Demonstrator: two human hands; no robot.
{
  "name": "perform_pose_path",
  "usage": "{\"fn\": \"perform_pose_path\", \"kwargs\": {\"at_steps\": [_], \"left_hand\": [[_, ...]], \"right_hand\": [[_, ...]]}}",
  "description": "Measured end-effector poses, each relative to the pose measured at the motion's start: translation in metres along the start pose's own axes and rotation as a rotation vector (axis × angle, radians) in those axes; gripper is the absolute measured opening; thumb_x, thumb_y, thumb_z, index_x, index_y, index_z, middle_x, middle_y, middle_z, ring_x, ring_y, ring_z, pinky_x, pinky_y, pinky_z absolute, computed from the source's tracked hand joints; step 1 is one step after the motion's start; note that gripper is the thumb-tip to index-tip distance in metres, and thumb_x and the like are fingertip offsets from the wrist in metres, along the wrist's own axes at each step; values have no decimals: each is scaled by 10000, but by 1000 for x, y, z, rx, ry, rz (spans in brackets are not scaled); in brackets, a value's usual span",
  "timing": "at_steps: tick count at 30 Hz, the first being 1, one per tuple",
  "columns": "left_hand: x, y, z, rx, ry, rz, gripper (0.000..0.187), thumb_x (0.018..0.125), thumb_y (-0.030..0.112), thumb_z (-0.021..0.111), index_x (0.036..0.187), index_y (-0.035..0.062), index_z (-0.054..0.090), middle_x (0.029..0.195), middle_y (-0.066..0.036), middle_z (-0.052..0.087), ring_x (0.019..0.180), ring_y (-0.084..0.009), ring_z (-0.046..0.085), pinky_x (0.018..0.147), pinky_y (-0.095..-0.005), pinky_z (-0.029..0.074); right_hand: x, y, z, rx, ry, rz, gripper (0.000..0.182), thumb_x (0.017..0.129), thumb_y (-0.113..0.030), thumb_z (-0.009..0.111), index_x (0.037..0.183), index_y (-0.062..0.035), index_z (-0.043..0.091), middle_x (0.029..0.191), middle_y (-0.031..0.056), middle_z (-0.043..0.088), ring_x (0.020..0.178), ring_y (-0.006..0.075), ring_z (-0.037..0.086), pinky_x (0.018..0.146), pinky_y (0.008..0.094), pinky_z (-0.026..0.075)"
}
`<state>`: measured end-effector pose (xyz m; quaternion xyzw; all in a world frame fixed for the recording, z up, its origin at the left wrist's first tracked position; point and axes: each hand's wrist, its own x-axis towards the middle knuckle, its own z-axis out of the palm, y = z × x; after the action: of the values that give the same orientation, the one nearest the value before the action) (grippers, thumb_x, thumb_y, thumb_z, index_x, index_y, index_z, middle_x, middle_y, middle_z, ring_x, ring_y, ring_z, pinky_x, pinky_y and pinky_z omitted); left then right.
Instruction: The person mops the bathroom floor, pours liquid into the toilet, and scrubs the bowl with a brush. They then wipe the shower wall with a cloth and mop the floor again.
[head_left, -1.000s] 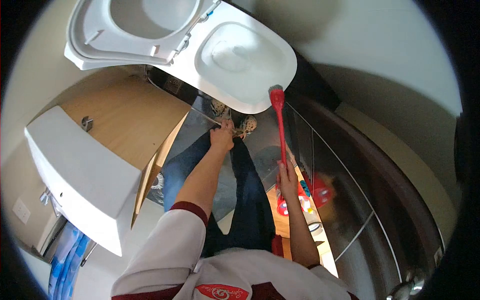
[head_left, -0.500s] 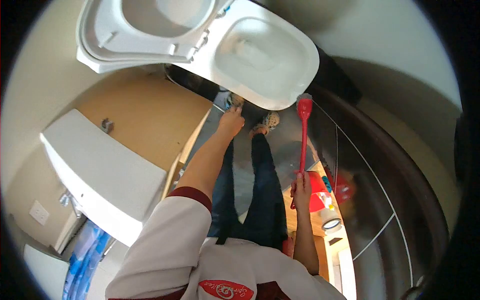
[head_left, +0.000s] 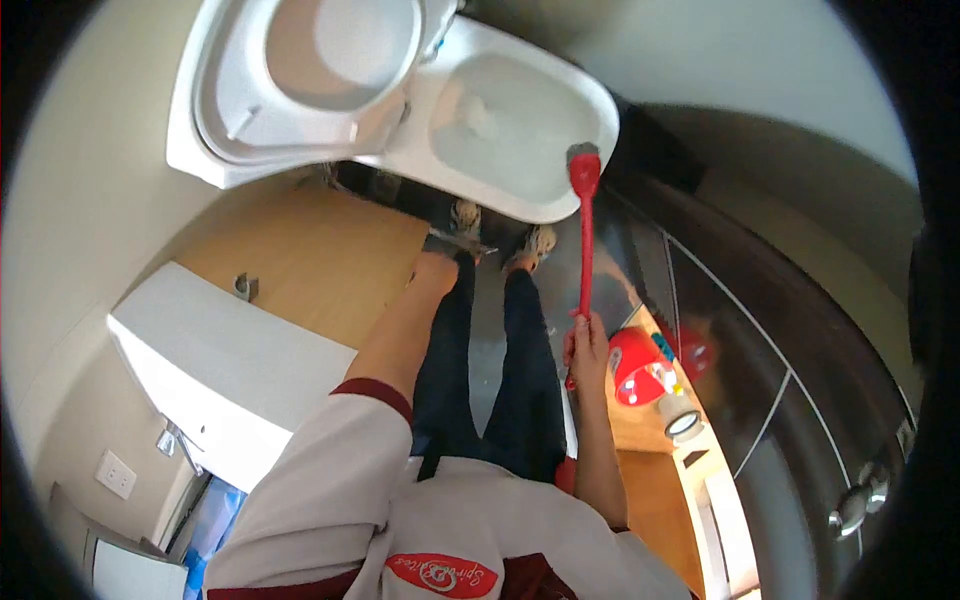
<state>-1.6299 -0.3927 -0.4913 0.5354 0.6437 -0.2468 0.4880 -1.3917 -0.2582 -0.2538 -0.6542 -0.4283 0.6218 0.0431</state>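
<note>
My right hand point(head_left: 588, 345) is closed around the handle of a long red brush point(head_left: 587, 235). The brush's grey bristle head lies over the right rim of the white toilet bowl point(head_left: 530, 205). Left of my legs, my left hand point(head_left: 436, 270) is closed at a thin, greyish, shiny item point(head_left: 465, 241) that is too unclear to name. Its fingers are partly hidden. The toilet's seat and lid point(head_left: 230, 130) are raised at the upper left. The inside of the bowl looks pale, with a blurred reflection.
A wooden cabinet point(head_left: 320, 250) and white basin point(head_left: 235, 350) stand at the left. On the right, a wooden shelf point(head_left: 655, 490) bears a red container point(head_left: 632, 362) and a pale round-ended item point(head_left: 681, 418), beside dark tiled panels point(head_left: 735, 350). My feet are below the bowl.
The brush head has moved up and left, from beside the bowl to over its rim. My left hand has moved down and left, away from the bowl. The view has shifted slightly.
</note>
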Motion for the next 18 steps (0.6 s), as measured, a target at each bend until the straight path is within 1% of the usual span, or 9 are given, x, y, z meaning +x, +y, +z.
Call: {"fn": "perform_pose_path", "kwargs": {"at_steps": [1, 3, 5, 9, 12, 15, 16, 17, 18], "left_hand": [[-13, 8, 3, -43, -72, -11, 258, 891, 199, 566, 1060, 146, 755, 1126, -74, 727, 1036, -261, 693, 822, -512, 520], [-17, 25, -8, -70, -49, -40, 264, 896, 200, 564, 1073, 134, 748, 1139, -75, 723, 1037, -266, 693, 825, -494, 516], [-21, 37, -10, -120, -54, -42, 274, 897, 201, 565, 1093, 125, 739, 1147, -80, 721, 1038, -273, 693, 834, -484, 514], [-31, 46, -16, -186, -87, -48, 303, 892, 212, 570, 1138, 114, 717, 1154, -92, 715, 1044, -287, 691, 861, -475, 517], [-38, 54, -14, -207, -70, -64, 310, 886, 224, 574, 1142, 112, 707, 1142, -94, 715, 1046, -284, 690, 880, -467, 520], [-49, 64, -27, -257, -40, -99, 289, 880, 233, 582, 1112, 117, 710, 1125, -93, 715, 1043, -278, 689, 884, -449, 523], [-51, 70, -32, -281, -32, -109, 279, 879, 236, 585, 1098, 119, 712, 1120, -92, 715, 1041, -277, 689, 884, -441, 524], [-47, 75, -30, -273, -9, -118, 279, 881, 245, 586, 1099, 122, 710, 1128, -89, 710, 1045, -276, 685, 890, -454, 518], [-41, 78, -26, -264, 16, -130, 279, 883, 253, 587, 1100, 125, 708, 1135, -85, 706, 1049, -275, 682, 897, -466, 511]], "right_hand": [[-4, 7, 1, -12, -3, 40, 283, 1056, -321, 460, 1114, -69, 574, 616, -20, 449, 465, 56, 393, 411, 216, 319], [-7, 17, -1, -33, 2, 100, 275, 1056, -311, 464, 1116, -66, 573, 615, -20, 444, 466, 53, 389, 415, 213, 315], [-13, 32, -6, -54, -14, 110, 270, 1055, -305, 466, 1115, -64, 573, 617, -23, 443, 472, 47, 389, 420, 210, 313], [-15, 57, -19, -192, -41, 61, 269, 1054, -304, 474, 1121, -66, 577, 619, -28, 444, 479, 41, 389, 424, 206, 306], [-13, 56, -39, -195, -98, 27, 271, 1050, -310, 480, 1127, -74, 588, 622, -29, 449, 485, 44, 398, 430, 205, 307], [-4, 54, -66, -322, -136, 46, 288, 1028, -294, 512, 1150, -51, 607, 724, 47, 566, 613, 128, 543, 557, 306, 428], [-1, 55, -77, -370, -145, -10, 282, 1033, -296, 506, 1151, -57, 599, 690, 19, 519, 572, 100, 489, 518, 278, 380], [4, 57, -86, -413, -154, -69, 276, 1039, -299, 501, 1152, -64, 591, 656, -10, 471, 530, 72, 435, 479, 250, 333], [11, 63, -93, -450, -157, -130, 273, 1042, -299, 500, 1152, -66, 586, 639, -25, 447, 510, 58, 408, 461, 238, 310]]}}
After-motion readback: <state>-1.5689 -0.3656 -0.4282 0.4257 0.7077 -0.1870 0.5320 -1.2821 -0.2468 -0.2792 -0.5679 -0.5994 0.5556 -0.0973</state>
